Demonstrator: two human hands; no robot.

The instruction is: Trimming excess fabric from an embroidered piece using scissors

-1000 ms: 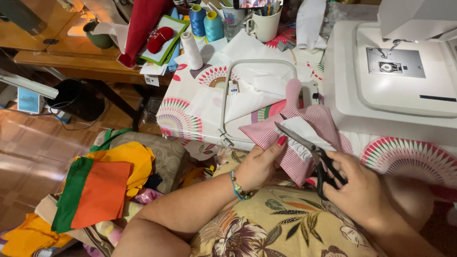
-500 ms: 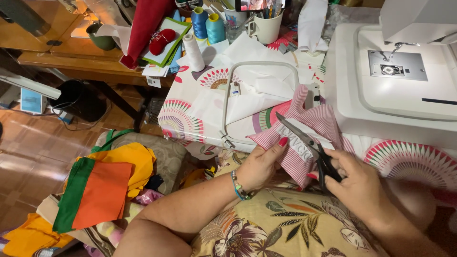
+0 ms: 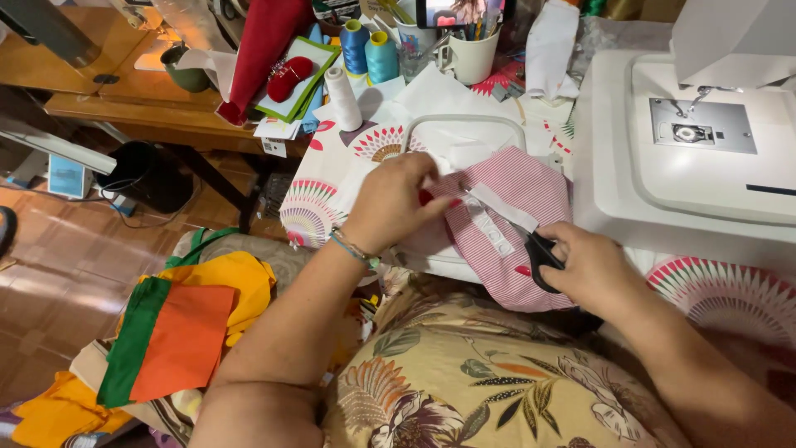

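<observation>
Striped fabric [image 3: 514, 224] in left grip [image 3: 394, 203], scissors [image 3: 531, 245] in right grip [image 3: 589, 270], sewing machine [image 3: 696, 141] beside

One head-worn camera looks steeply down, close over the hands [image 3: 489, 236].

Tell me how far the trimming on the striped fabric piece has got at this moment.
Done: a white strip with snaps already lies on the red-striped fabric. In hand: the left hand pinches the fabric's upper edge while the right hand works black-handled scissors, blades pointing along the strip. Left: no cut-off scrap shows, so how much has been cut cannot be told.
</observation>
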